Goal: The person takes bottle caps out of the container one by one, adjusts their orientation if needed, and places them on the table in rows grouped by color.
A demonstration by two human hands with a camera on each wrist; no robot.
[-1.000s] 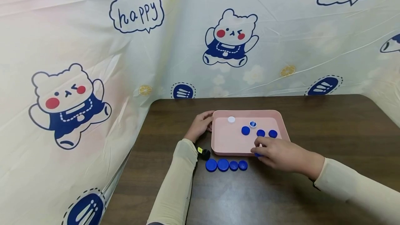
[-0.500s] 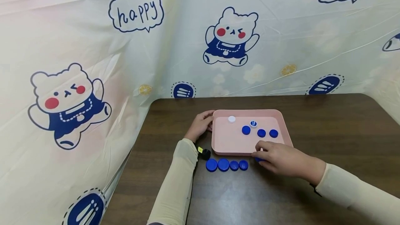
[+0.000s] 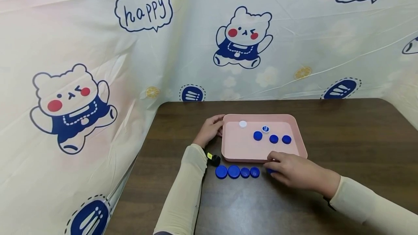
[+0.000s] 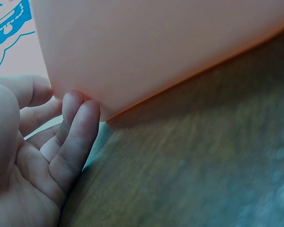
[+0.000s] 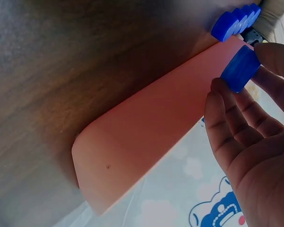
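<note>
A pink tray (image 3: 236, 149) lies on the table, holding three blue bottle caps (image 3: 273, 139), a white cap (image 3: 242, 124) and a white cap with blue markings (image 3: 265, 129). At its far left corner, my left hand (image 3: 209, 130) holds the edge; curled fingers (image 4: 80, 137) meet the outer wall in the left wrist view. My right hand (image 3: 295, 171) is just in front of the tray's near edge. Between thumb and fingertips it pinches a blue bottle cap (image 5: 240, 69), tilted in the right wrist view and mostly hidden by fingers in the head view.
In front of the tray several blue caps (image 3: 233, 172) stand in a row, left of my right hand. A black wrist camera (image 3: 214, 160) sits by the tray's near left corner. Behind the dark wooden table (image 3: 352, 133) hangs a printed curtain (image 3: 287, 39).
With the blue bottle cap, my right hand has moved from over the tray's near edge toward me, to the table just in front. My left hand stays at the tray's corner.
</note>
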